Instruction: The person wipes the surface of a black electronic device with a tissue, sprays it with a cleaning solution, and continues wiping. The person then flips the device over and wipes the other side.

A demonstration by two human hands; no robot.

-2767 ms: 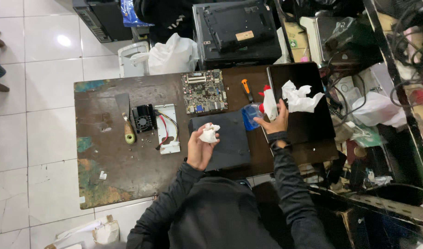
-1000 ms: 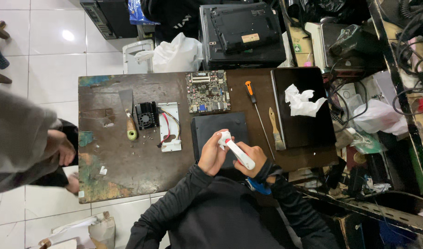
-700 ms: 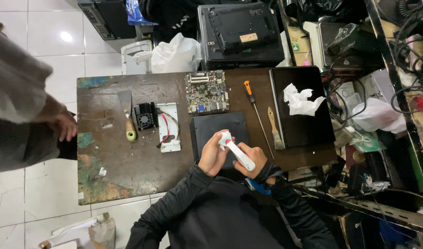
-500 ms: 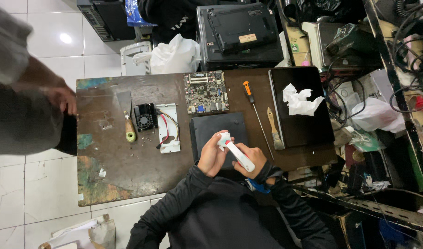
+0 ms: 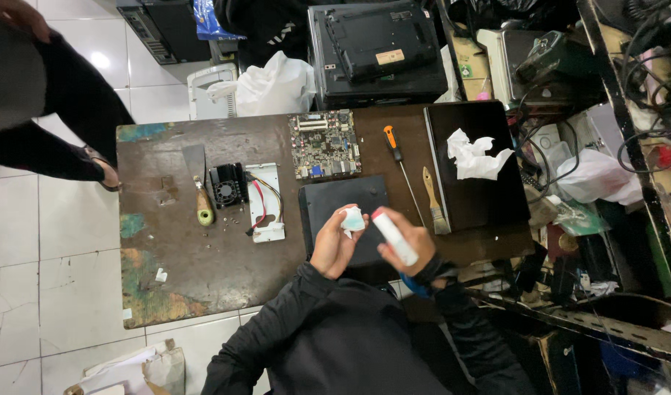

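So the left hand has its fingers curled around a small wad of pale tissue, and the right hand is clenched around a slim white spray bottle with a red tip, nozzle aimed pretty much straight at the wad. Both are held just above the near edge of a flat dark panel lying on the surface in front of the person.

Stuff I'd worry about: the nozzle sits really close to the tissue, so if it's off by a bit the liquid lands on the panel or runs over the fingers instead of soaking in. The wad is small too, so it could get oversaturated and drip.

Bigger worry is what's nearby. A bare green circuit board sits just behind the panel, and a small black fan with loose red and yellow wires on a white bracket is off to the left. Overspray drifting there wouldn't be great. An orange-handled screwdriver and a paintbrush lie just right of the panel, easy to knock with an elbow.

Someone else is standing at the far left end of the surface, so a bump is possible too.
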